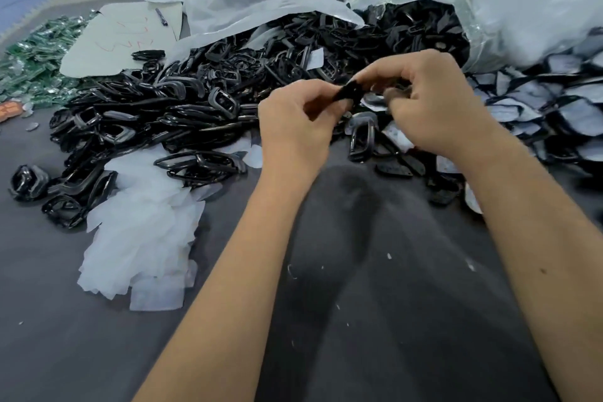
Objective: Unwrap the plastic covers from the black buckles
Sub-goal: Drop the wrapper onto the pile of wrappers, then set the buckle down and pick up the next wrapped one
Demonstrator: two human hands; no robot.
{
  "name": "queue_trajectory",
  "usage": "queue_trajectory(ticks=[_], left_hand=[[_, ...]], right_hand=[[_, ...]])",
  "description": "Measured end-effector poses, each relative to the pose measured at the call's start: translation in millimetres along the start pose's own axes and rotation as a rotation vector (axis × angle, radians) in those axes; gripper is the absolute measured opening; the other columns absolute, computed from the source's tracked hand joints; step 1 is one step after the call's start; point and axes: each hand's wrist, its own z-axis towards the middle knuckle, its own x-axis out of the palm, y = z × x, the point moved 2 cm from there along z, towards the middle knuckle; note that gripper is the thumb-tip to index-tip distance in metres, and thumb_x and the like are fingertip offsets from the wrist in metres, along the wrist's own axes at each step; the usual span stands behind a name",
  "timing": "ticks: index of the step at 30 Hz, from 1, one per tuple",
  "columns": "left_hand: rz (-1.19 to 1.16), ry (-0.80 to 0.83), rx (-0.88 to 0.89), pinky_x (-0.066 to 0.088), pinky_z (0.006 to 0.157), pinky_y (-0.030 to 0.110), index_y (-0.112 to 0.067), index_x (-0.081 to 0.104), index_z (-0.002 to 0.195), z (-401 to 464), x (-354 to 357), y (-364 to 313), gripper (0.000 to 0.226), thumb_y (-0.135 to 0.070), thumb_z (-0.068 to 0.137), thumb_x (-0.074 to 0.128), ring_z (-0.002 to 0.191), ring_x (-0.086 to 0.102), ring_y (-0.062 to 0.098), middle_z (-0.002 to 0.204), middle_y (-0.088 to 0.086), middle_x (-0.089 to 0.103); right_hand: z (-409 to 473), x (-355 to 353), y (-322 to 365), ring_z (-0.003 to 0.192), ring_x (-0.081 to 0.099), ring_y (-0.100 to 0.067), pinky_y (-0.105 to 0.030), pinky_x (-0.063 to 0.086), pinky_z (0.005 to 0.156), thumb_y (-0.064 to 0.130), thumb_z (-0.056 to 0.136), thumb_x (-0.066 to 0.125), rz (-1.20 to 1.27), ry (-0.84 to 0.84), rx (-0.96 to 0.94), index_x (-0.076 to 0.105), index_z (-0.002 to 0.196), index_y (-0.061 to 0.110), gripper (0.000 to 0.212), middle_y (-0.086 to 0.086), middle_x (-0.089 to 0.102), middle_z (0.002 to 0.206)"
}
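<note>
Left hand (295,127): pinches one end of the buckle (350,91), steadying it above the table (49,303).
Right hand (434,98): fingers curled at the opposite end, apparently peeling its cover.
Stripped covers (143,232): piled left, apart from the wrapped stock (554,108).

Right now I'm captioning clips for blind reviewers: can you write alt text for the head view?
Two bare hands, the left hand and the right hand, pinch one black buckle between them above a grey table. A big heap of black buckles lies behind, with a pile of clear plastic covers at the left.
</note>
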Motion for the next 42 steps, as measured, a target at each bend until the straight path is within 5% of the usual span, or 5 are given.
queue_trajectory(ticks=[9,14,22,28,42], left_hand=[[0.471,0.275,0.379,0.040,0.068,0.034,-0.010,0.079,0.100,-1.8,121.2,-62.6,0.017,-0.005,0.094,0.063,0.081,0.059,0.025,0.087,0.005,0.059],[0.785,0.458,0.504,0.028,0.073,0.025,-0.027,0.069,0.119,-11.8,150.8,-68.1,0.032,-0.011,0.098,0.049,0.103,0.050,0.021,0.093,-0.005,0.059],[0.614,0.104,0.152,0.044,0.082,0.033,-0.011,0.072,0.098,-16.5,81.8,-42.7,0.013,-0.021,0.096,0.063,0.100,0.054,0.024,0.099,0.005,0.066],[0.722,0.213,-0.080,0.042,0.080,0.033,-0.010,0.068,0.101,-21.4,40.3,-13.7,0.024,-0.026,0.087,0.079,0.100,0.059,0.029,0.107,0.010,0.064],[0.303,-0.015,-0.309,0.058,0.069,0.036,-0.016,0.072,0.076,-12.9,-6.3,2.2,0.016,-0.012,0.089,0.064,0.070,0.073,0.019,0.076,-0.002,0.075]], right_hand=[[-31.8,-87.3,-43.6,0.092,0.069,-0.020,-0.026,0.050,0.089,-0.012,0.080,0.047,-0.320,-0.036,0.238,0.082,0.103,0.015,0.050,-0.009,0.078,0.100],[-40.9,-98.3,-55.5,0.048,0.052,0.004,-0.002,0.031,0.049,-0.014,0.082,0.049,-0.378,0.016,0.335,0.082,0.091,0.016,0.045,0.016,0.050,0.055],[-23.7,-79.0,-32.5,0.057,0.055,0.015,-0.013,0.047,0.075,-0.011,0.082,0.050,-0.308,-0.021,0.217,0.082,0.089,0.016,0.043,0.018,0.062,0.067],[-11.3,-25.4,-4.3,0.085,0.070,-0.015,-0.028,0.056,0.079,-0.001,0.084,0.061,-0.352,0.336,0.131,0.083,0.095,0.022,0.034,0.002,0.075,0.087],[-5.0,4.2,16.3,0.077,0.063,-0.023,-0.033,0.049,0.066,0.013,0.090,0.076,-0.596,0.663,0.156,0.069,0.078,0.015,0.014,-0.005,0.070,0.084]])
